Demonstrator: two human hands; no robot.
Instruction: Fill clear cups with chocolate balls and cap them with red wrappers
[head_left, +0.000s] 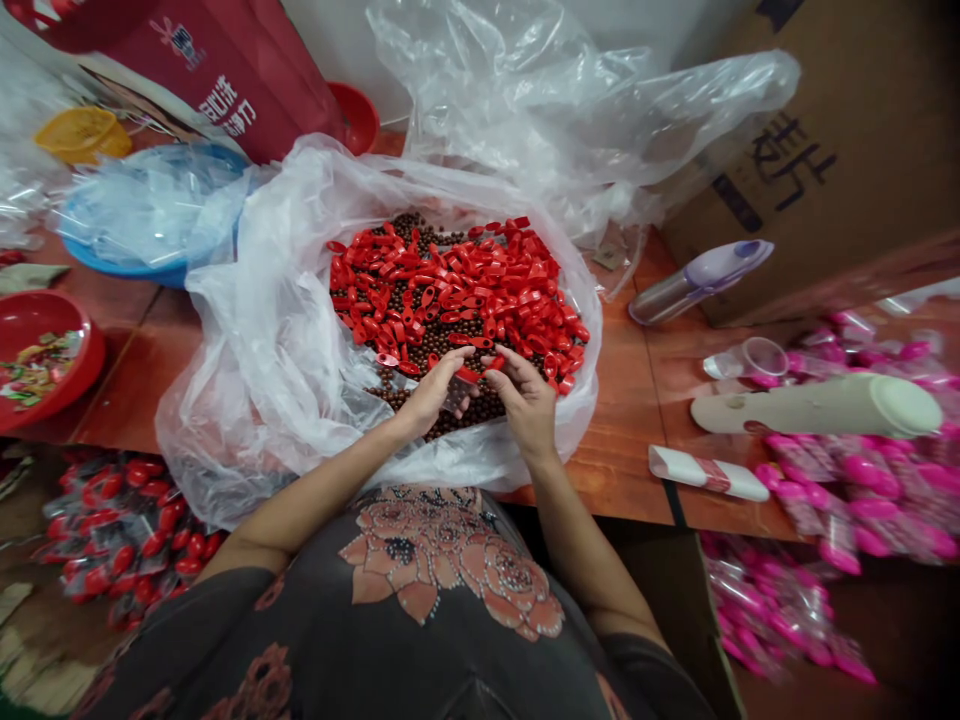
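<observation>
Both hands are close together over an opened plastic bag point(270, 300) holding small brown balls point(442, 424) and a heap of red plastic caps point(457, 275). My left hand point(433, 395) is closed around a small see-through plastic container point(456, 394) with red at its top; the fingers hide part of it. Beside it, my right hand point(529, 400) pinches a small red plastic piece point(493, 363) between thumb and forefinger. The red piece is near the container's top; I cannot tell whether they touch.
A blue basin point(169, 270) and a red bowl point(82, 375) stand left. Right are a flask point(697, 285), a pale cylinder point(802, 405), a tissue pack point(709, 473) and pink-capped packages point(862, 480). A cardboard box point(862, 170) stands behind them. Red-capped containers point(127, 530) lie lower left.
</observation>
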